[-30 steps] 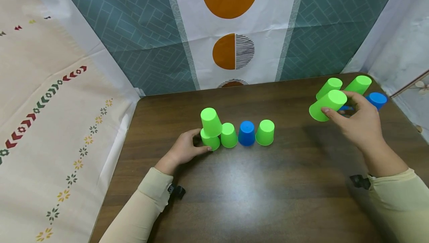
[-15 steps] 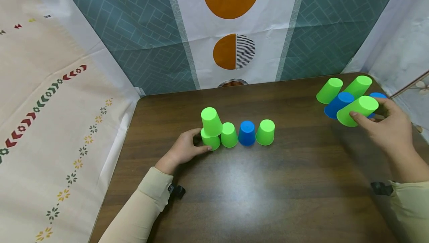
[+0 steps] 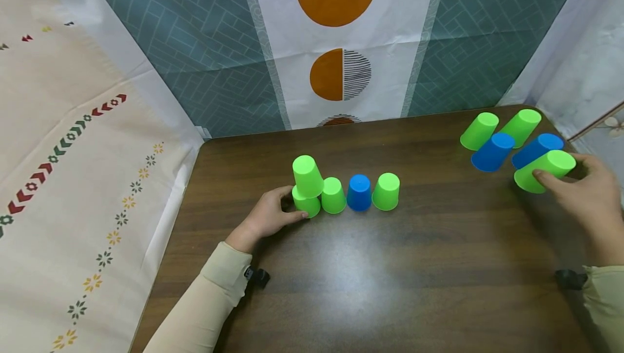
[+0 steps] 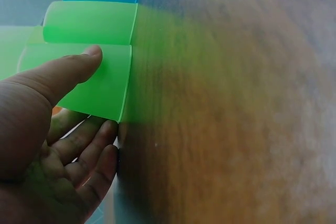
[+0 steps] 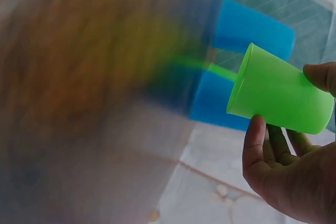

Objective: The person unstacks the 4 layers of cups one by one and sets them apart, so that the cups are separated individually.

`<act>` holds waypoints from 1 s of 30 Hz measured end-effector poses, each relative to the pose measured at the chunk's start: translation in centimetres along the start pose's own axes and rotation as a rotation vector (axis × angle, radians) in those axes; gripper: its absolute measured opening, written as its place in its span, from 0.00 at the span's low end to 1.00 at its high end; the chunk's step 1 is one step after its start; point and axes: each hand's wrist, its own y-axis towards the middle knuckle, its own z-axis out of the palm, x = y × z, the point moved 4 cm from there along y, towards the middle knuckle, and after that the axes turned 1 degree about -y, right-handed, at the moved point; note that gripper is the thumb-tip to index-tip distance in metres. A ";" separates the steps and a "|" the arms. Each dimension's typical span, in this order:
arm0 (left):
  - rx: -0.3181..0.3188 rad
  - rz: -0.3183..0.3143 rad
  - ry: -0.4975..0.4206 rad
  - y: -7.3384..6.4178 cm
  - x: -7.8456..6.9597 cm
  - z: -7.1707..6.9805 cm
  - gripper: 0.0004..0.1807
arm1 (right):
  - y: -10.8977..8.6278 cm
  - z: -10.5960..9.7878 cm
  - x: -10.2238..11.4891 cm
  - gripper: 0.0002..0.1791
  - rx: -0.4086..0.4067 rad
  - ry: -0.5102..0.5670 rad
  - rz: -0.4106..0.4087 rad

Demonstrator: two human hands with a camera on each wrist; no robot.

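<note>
My left hand (image 3: 265, 213) grips the leftmost green cup (image 3: 304, 207) of an upside-down row, its thumb on the near side and fingers round the other side. Another green cup (image 3: 307, 176) stands upside down on top, above the left end of the row. To the right come a green cup (image 3: 333, 196), a blue cup (image 3: 359, 193) and a green cup (image 3: 386, 193). My right hand (image 3: 592, 196) holds a green cup (image 5: 283, 90) between thumb and fingers, mouth down and tilted, raised off the table in the right wrist view.
At the far right corner of the brown table (image 3: 341, 272) stand two green cups (image 3: 479, 131) and two blue cups (image 3: 492, 152), all upside down. A patterned cloth (image 3: 234, 44) hangs behind the table, and a cream cloth (image 3: 97, 180) hangs at the left.
My right hand has carried its green cup rightward and toward me, past the front of the blue cups, which now show more fully. The left hand has stayed put.
</note>
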 end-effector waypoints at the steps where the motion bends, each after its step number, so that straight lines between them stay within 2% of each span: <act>1: 0.002 -0.001 -0.002 0.0 0.0 0.0 0.38 | 0.1 0.0 -0.3 0.43 0.002 -0.015 0.006; 9: -0.006 0.000 0.001 0.0 0.1 -0.1 0.38 | 0.7 -0.4 -1.3 0.45 -0.008 -0.104 0.048; 14: -0.006 -0.005 -0.004 0.0 0.2 -0.1 0.38 | 0.9 -0.5 -1.6 0.43 -0.002 -0.129 0.029; 17: -0.004 -0.010 -0.003 -0.1 0.3 -0.1 0.38 | 0.9 -0.5 -1.8 0.42 0.009 -0.123 0.007; 24: 0.001 0.008 0.004 0.0 0.3 0.0 0.37 | 1.0 -0.4 -2.3 0.41 0.004 -0.127 0.011; 30: 0.013 -0.013 0.014 0.0 0.5 -0.1 0.38 | 0.8 -0.4 -2.1 0.36 0.015 -0.121 -0.020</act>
